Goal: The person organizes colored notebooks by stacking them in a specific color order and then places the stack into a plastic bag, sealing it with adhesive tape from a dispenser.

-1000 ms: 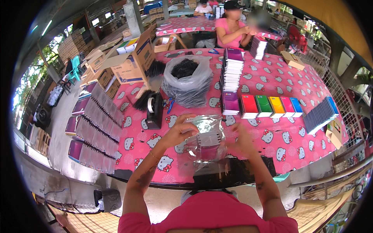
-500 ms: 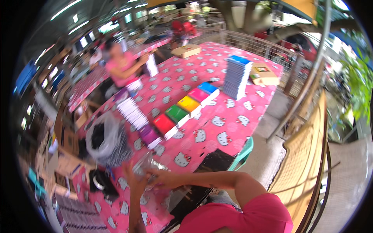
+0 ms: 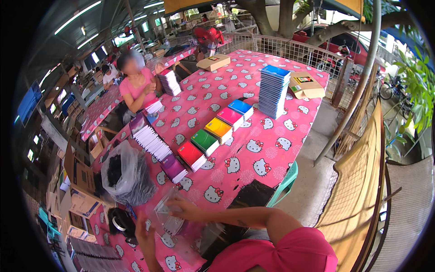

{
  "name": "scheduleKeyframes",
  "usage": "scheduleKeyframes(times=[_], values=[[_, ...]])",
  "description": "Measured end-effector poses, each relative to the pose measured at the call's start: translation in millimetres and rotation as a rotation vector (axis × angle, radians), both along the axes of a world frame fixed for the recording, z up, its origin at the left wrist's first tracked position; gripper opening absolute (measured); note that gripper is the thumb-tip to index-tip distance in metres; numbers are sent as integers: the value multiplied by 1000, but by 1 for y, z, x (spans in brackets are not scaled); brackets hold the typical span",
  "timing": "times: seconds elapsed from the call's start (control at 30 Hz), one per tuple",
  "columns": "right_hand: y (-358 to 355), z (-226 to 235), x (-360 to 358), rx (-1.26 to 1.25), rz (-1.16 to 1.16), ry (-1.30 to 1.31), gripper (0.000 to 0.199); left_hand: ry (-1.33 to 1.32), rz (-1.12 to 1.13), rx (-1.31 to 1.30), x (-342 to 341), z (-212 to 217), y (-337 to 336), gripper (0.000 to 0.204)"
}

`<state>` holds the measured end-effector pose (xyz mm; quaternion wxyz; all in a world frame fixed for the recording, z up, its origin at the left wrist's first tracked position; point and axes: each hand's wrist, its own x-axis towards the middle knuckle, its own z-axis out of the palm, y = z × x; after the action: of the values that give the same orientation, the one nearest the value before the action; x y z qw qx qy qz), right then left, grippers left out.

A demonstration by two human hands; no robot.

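Observation:
My right hand [image 3: 186,209] pinches a clear plastic bag [image 3: 164,213] low over the pink patterned table. My left hand [image 3: 144,230] is just left of the bag, its fingers raised and apart. Beyond them a purple notebook stack [image 3: 173,167] lies at the near end of a long leaning row of notebooks [image 3: 152,139]. Short stacks run diagonally away to the right: red [image 3: 190,153], green [image 3: 204,140], yellow [image 3: 218,128], pink [image 3: 230,116] and blue [image 3: 240,108]. Farther right stands a tall stack of blue-topped notebooks [image 3: 273,93].
Left of the notebooks sits a large translucent plastic sack [image 3: 128,174] with dark contents. A black item with a white band [image 3: 121,224] and cardboard boxes [image 3: 81,199] are nearby. Across the table sits a co-worker [image 3: 137,86]. A green chair [image 3: 286,183] touches the right edge.
My left hand has come away from the plastic, down and to the left, while my right hand keeps hold of it. The co-worker's hands have left the white notebook stack.

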<state>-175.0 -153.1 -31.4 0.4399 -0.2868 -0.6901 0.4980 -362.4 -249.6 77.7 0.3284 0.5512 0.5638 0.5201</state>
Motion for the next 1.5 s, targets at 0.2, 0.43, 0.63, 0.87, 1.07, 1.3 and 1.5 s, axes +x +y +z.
scheduleKeyframes(times=[0.2,0.43,0.63,0.87,1.07,1.3,1.5], values=[[50,-13,2,117,269,-209,38,192,-171,-163,-9,-78,39,31],[16,34,9,0,553,-5,87,11,17,-80,-16,-84,1,36],[-2,37,32,532,300,-317,82,600,-98,270,21,-43,-7,48],[-3,24,18,606,262,-282,25,846,-88,265,17,-53,-11,38],[-2,27,9,199,232,-369,37,590,-84,-2,7,-37,14,31],[14,27,13,-169,325,-199,48,329,-109,-263,-10,-69,38,44],[20,15,11,-196,219,-138,34,256,237,139,-82,-111,53,42]])
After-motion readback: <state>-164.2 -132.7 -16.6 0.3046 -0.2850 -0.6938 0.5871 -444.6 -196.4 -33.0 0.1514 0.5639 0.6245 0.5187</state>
